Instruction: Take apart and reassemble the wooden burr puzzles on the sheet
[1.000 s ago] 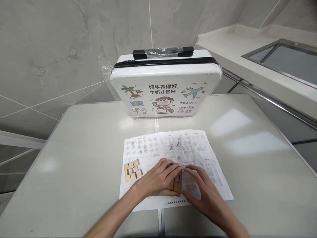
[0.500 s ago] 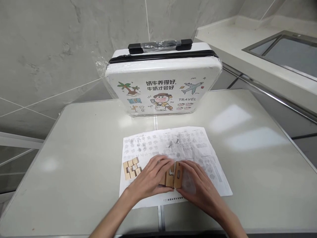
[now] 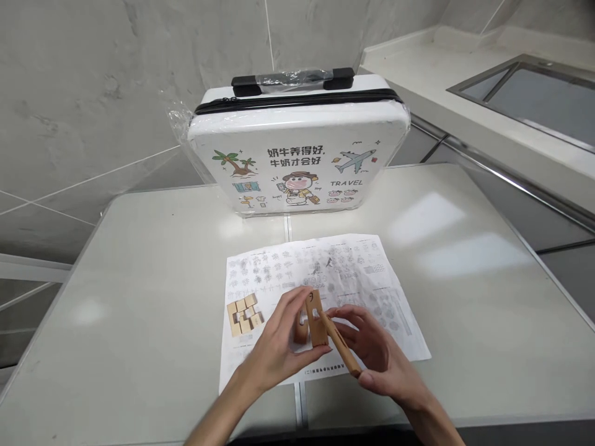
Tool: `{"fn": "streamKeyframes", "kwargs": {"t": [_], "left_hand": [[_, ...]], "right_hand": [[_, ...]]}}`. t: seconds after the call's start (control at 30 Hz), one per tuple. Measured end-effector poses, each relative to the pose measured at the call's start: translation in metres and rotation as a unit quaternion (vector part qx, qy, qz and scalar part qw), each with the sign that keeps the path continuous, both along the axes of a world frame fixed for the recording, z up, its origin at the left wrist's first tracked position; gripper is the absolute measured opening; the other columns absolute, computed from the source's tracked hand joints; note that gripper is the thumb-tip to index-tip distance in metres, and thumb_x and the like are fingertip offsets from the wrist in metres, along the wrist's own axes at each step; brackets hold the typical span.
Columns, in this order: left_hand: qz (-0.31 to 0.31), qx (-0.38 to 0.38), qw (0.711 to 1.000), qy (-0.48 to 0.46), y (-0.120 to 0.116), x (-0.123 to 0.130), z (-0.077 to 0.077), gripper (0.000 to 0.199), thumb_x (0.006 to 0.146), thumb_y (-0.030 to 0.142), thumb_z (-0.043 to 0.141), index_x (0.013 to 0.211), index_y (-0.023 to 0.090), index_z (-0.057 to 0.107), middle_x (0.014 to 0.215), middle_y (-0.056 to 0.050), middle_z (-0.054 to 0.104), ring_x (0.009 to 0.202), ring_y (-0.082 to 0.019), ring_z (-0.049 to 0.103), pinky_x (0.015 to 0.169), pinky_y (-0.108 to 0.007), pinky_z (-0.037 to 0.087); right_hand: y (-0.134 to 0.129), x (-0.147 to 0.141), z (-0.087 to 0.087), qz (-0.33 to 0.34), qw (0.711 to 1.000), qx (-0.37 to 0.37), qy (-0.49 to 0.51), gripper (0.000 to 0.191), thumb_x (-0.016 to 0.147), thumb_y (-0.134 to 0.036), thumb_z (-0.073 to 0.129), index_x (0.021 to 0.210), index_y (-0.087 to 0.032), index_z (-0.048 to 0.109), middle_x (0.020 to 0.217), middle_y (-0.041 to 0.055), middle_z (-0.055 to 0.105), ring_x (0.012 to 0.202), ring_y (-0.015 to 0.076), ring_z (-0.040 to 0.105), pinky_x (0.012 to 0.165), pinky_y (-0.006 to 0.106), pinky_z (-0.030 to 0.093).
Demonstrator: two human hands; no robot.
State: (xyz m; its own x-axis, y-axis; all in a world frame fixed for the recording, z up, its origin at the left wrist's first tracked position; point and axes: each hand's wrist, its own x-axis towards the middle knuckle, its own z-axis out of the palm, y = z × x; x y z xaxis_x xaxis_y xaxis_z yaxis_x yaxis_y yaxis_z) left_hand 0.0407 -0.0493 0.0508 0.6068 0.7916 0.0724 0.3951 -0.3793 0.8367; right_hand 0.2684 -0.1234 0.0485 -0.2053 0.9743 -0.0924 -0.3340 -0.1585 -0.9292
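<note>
My left hand [image 3: 274, 350] is closed around notched wooden puzzle pieces [image 3: 319, 325], with the thumb under their near end and the fingers over the far end. The front piece stands upright and bears a dark number. A second piece shows behind it on the left. In my right hand [image 3: 379, 353] a flat slotted wooden piece [image 3: 343, 348] is gripped by thumb and fingers, tilted. Its far end meets or overlaps the left-hand pieces; I cannot tell whether they touch. Both hands are above a printed paper sheet [image 3: 274, 272].
A cluster of several small notched wooden blocks [image 3: 245, 314] rests on the sheet's left side. Behind the sheet, a white plastic-wrapped suitcase [image 3: 297, 167] stands on the pale table [image 3: 139, 297]. A counter [image 3: 418, 59] with a sink is at the right; a grey tiled wall is behind.
My right hand has drawn back to the right and turned the slotted piece from upright to slanted. My left hand's pieces have turned, showing a numbered face. The view has shifted slightly.
</note>
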Motion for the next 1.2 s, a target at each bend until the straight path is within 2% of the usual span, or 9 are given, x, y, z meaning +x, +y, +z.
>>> {"fn": "streamKeyframes", "kwargs": {"t": [0.23,0.4,0.53,0.67,0.8,0.9,0.97,1.1,1.2], "left_hand": [[0.049,-0.093,0.994,-0.026,0.001,0.004,0.010,0.085,0.085,0.037,0.092,0.158,0.043,0.048,0.160,-0.011,0.046,0.145,-0.036,0.056,0.116,-0.053,0.056],[0.068,-0.163,0.983,-0.050,0.005,0.006,0.013,0.072,0.082,0.035,0.094,0.145,0.040,0.062,0.155,-0.010,0.049,0.128,-0.032,0.067,0.098,-0.043,0.066],[0.062,-0.179,0.981,-0.046,0.008,0.006,0.019,0.055,0.086,0.032,0.090,0.135,0.036,0.068,0.147,-0.008,0.058,0.132,-0.031,0.065,0.099,-0.040,0.064],[0.087,-0.244,0.965,-0.031,0.012,0.004,0.033,0.030,0.094,0.039,0.081,0.122,0.030,0.074,0.120,-0.006,0.075,0.106,-0.025,0.073,0.091,-0.038,0.062],[0.154,-0.332,0.924,-0.113,0.014,0.003,0.041,0.025,0.096,0.045,0.079,0.108,0.024,0.072,0.100,-0.004,0.078,0.091,-0.021,0.075,0.085,-0.032,0.060],[0.223,-0.376,0.879,-0.191,0.013,0.001,0.035,0.034,0.089,0.047,0.086,0.105,0.023,0.068,0.096,-0.002,0.078,0.077,-0.015,0.072,0.076,-0.027,0.060],[0.274,-0.415,0.838,-0.224,0.011,-0.001,0.029,0.041,0.084,0.048,0.091,0.108,0.023,0.068,0.097,-0.001,0.078,0.070,-0.012,0.069,0.075,-0.025,0.060],[0.342,-0.490,0.763,-0.247,0.004,0.000,0.023,0.049,0.082,0.046,0.094,0.120,0.025,0.070,0.106,-0.003,0.080,0.078,-0.012,0.073,0.081,-0.023,0.063],[0.339,-0.520,0.740,-0.260,-0.001,0.001,0.025,0.050,0.080,0.044,0.096,0.120,0.025,0.072,0.102,-0.003,0.080,0.083,-0.013,0.074,0.086,-0.023,0.063]], "right_hand": [[0.001,0.001,0.003,0.017,1.000,-0.016,-0.010,0.079,0.080,-0.081,0.078,0.140,-0.036,0.051,0.150,0.0150,0.059,0.129,0.0375,0.070,0.107,0.057,0.057],[-0.001,-0.002,0.007,0.034,0.999,-0.016,-0.018,0.080,0.080,-0.077,0.081,0.142,-0.035,0.051,0.149,0.0146,0.061,0.137,0.0376,0.065,0.116,0.058,0.051],[-0.004,-0.003,0.015,0.058,0.998,-0.006,-0.033,0.081,0.082,-0.075,0.082,0.146,-0.034,0.053,0.151,0.0149,0.059,0.140,0.0382,0.062,0.119,0.060,0.047],[-0.005,-0.001,0.022,0.058,0.997,-0.004,-0.047,0.082,0.083,-0.075,0.080,0.148,-0.034,0.051,0.151,0.0154,0.059,0.139,0.0394,0.063,0.118,0.061,0.049],[-0.005,0.000,0.024,0.033,0.997,0.022,-0.063,0.081,0.086,-0.074,0.078,0.149,-0.035,0.048,0.153,0.0151,0.058,0.141,0.0394,0.061,0.119,0.060,0.049],[-0.005,-0.005,0.023,-0.045,0.986,0.076,-0.138,0.074,0.091,-0.066,0.078,0.149,-0.034,0.047,0.154,0.0160,0.055,0.147,0.0398,0.054,0.122,0.061,0.046],[-0.005,-0.011,0.021,-0.094,0.965,0.114,-0.215,0.069,0.091,-0.057,0.080,0.147,-0.033,0.049,0.153,0.0167,0.054,0.149,0.0411,0.051,0.121,0.062,0.046],[-0.003,-0.023,0.016,-0.137,0.924,0.196,-0.299,0.073,0.084,-0.038,0.088,0.147,-0.033,0.050,0.149,0.0153,0.057,0.141,0.0413,0.058,0.116,0.062,0.052],[-0.002,-0.026,0.013,-0.149,0.902,0.232,-0.331,0.076,0.083,-0.032,0.088,0.148,-0.034,0.048,0.149,0.0140,0.057,0.138,0.0400,0.061,0.113,0.061,0.055]]}}
